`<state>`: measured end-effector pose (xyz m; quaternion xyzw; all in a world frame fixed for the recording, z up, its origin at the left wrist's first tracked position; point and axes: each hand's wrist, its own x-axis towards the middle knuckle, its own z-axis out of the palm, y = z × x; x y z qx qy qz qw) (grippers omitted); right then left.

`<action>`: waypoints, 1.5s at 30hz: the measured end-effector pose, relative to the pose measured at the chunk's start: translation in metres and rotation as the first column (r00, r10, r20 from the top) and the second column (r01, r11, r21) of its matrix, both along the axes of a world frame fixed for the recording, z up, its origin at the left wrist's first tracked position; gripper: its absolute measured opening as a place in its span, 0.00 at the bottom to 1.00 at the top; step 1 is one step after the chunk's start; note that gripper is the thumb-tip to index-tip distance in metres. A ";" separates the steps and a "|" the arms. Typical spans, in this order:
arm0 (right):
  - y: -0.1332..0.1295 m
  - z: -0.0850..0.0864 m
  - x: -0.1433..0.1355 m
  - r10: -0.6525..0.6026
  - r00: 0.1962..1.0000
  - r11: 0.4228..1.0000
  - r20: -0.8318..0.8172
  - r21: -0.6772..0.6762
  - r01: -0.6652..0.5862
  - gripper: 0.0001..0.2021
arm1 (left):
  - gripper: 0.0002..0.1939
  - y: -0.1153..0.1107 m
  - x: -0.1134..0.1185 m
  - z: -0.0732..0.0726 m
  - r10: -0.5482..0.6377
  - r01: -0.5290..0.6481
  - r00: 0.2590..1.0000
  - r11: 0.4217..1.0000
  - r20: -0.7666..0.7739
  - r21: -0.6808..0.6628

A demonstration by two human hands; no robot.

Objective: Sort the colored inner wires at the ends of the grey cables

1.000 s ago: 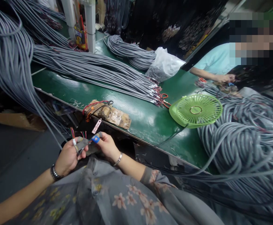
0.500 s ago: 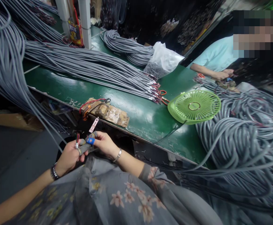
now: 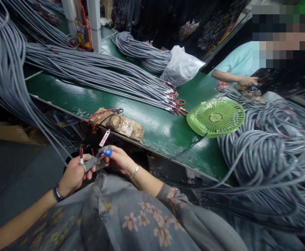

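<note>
In front of my lap, my left hand (image 3: 76,173) is closed around the end of a grey cable. A white band (image 3: 81,161) and a few thin red and dark wire ends (image 3: 81,152) stick up above its fingers. My right hand (image 3: 119,159) pinches thin coloured wires (image 3: 99,156) that stretch between the two hands. Grey wraps cover some fingertips, and a blue wrap (image 3: 107,152) is on the right thumb. Just beyond, at the table edge, lies a taped wooden block (image 3: 123,126) with red and black leads and a pale tag (image 3: 104,138).
Long grey cables (image 3: 97,75) with stripped ends lie across the green table (image 3: 152,120). A green fan (image 3: 216,118) stands beside a large cable heap (image 3: 262,150). Behind are a plastic bag (image 3: 181,66) and a white post (image 3: 94,26). A co-worker's hand (image 3: 248,81) works at far right.
My hands have moved slightly apart, the right one to the right, and coloured wires now show stretched between them. The co-worker's hands have shifted a little.
</note>
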<state>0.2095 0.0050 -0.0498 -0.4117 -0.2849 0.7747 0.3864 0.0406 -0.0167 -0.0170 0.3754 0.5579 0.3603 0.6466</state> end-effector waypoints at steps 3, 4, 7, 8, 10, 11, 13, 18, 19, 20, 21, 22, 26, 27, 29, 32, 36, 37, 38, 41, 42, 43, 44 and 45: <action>-0.001 0.001 -0.007 0.012 0.996 0.998 0.088 0.066 -0.018 0.25 | 0.16 0.000 0.001 0.000 -0.007 0.007 1.000 1.000 0.003 -0.009; -0.001 0.002 -0.009 -0.003 0.994 0.997 0.110 0.080 -0.006 0.25 | 0.15 0.000 0.001 -0.001 -0.007 0.007 1.000 1.000 -0.001 -0.005; 0.001 0.003 -0.011 -0.064 0.988 0.995 0.140 0.081 0.053 0.24 | 0.14 -0.001 0.000 -0.001 0.001 -0.001 1.000 1.000 -0.027 0.020; 0.002 0.003 -0.010 -0.085 0.987 0.995 0.137 0.071 0.076 0.23 | 0.14 -0.001 -0.001 -0.001 0.009 -0.008 0.999 1.000 -0.034 0.029; 0.003 0.003 -0.009 -0.109 0.987 0.993 0.115 0.049 0.104 0.24 | 0.15 -0.001 -0.001 -0.001 0.020 -0.019 0.999 0.999 -0.044 0.039; 0.003 0.004 -0.009 -0.107 0.989 0.994 0.102 0.045 0.103 0.24 | 0.15 0.000 -0.001 -0.001 0.022 -0.020 0.999 0.999 -0.048 0.040; 0.003 0.005 -0.009 -0.077 0.993 0.996 0.084 0.049 0.073 0.25 | 0.15 0.000 -0.001 -0.001 0.018 -0.016 0.998 0.999 -0.056 0.039; 0.002 0.007 -0.012 -0.003 0.995 0.997 0.103 0.081 -0.005 0.25 | 0.15 0.001 0.001 0.002 -0.030 0.032 0.997 0.999 -0.068 0.033; 0.002 0.006 -0.013 -0.010 0.994 0.996 0.108 0.088 0.000 0.24 | 0.16 0.000 0.001 0.002 -0.035 0.037 0.997 0.999 -0.069 0.029; 0.001 0.006 -0.014 -0.023 0.993 0.996 0.113 0.092 0.012 0.23 | 0.16 0.000 0.002 0.002 -0.031 0.033 0.997 0.999 -0.070 0.028; 0.001 0.005 -0.015 -0.038 0.992 0.995 0.116 0.093 0.027 0.23 | 0.16 0.000 0.002 0.003 -0.019 0.021 0.997 0.999 -0.072 0.028; 0.001 0.004 -0.015 -0.054 0.992 0.995 0.118 0.088 0.044 0.23 | 0.16 -0.001 0.002 0.003 -0.001 0.003 0.997 1.000 -0.073 0.028; 0.001 0.001 -0.015 -0.113 0.988 0.993 0.107 0.044 0.109 0.23 | 0.15 -0.001 0.002 0.003 0.100 -0.098 0.993 0.995 -0.059 0.035; 0.001 0.001 -0.014 -0.119 0.988 0.993 0.101 0.033 0.116 0.23 | 0.15 -0.001 0.002 0.003 0.118 -0.116 0.991 0.992 -0.056 0.040; 0.002 0.001 -0.012 -0.113 0.991 0.994 0.077 0.013 0.112 0.23 | 0.15 -0.001 0.002 0.003 0.131 -0.129 0.990 0.990 -0.053 0.051; 0.001 0.003 -0.009 -0.077 0.996 0.997 0.037 -0.002 0.077 0.23 | 0.16 -0.001 0.001 0.001 0.119 -0.116 0.992 0.991 -0.053 0.060; 0.001 0.009 -0.011 -0.020 0.999 1.000 0.037 -0.003 0.020 0.24 | 0.16 -0.003 -0.001 -0.004 0.081 -0.076 0.995 0.994 -0.054 0.081; 0.000 0.010 -0.013 -0.012 0.999 1.000 0.043 -0.001 0.012 0.24 | 0.15 -0.003 -0.001 -0.006 0.076 -0.071 0.996 0.993 -0.054 0.092; 0.000 0.010 -0.014 -0.012 0.999 1.000 0.052 0.004 0.012 0.24 | 0.15 -0.003 -0.001 -0.007 0.074 -0.068 0.996 0.992 -0.052 0.104; 0.001 0.009 -0.018 -0.040 0.995 0.999 0.093 0.033 0.037 0.23 | 0.13 -0.005 -0.001 -0.008 0.071 -0.065 0.996 0.990 -0.051 0.122; 0.002 0.008 -0.018 -0.068 0.992 0.997 0.103 0.040 0.064 0.21 | 0.13 -0.005 -0.001 -0.008 0.071 -0.064 0.996 0.990 -0.055 0.126; 0.003 0.006 -0.017 -0.106 0.989 0.994 0.106 0.040 0.103 0.20 | 0.14 -0.005 -0.001 -0.007 0.073 -0.065 0.995 0.989 -0.060 0.131; 0.004 0.005 -0.016 -0.155 0.983 0.988 0.099 0.034 0.152 0.18 | 0.14 -0.005 -0.002 -0.006 0.075 -0.066 0.995 0.988 -0.064 0.136; 0.005 0.003 -0.013 -0.206 0.975 0.978 0.084 0.023 0.205 0.17 | 0.14 -0.005 -0.002 -0.005 0.080 -0.070 0.995 0.987 -0.065 0.141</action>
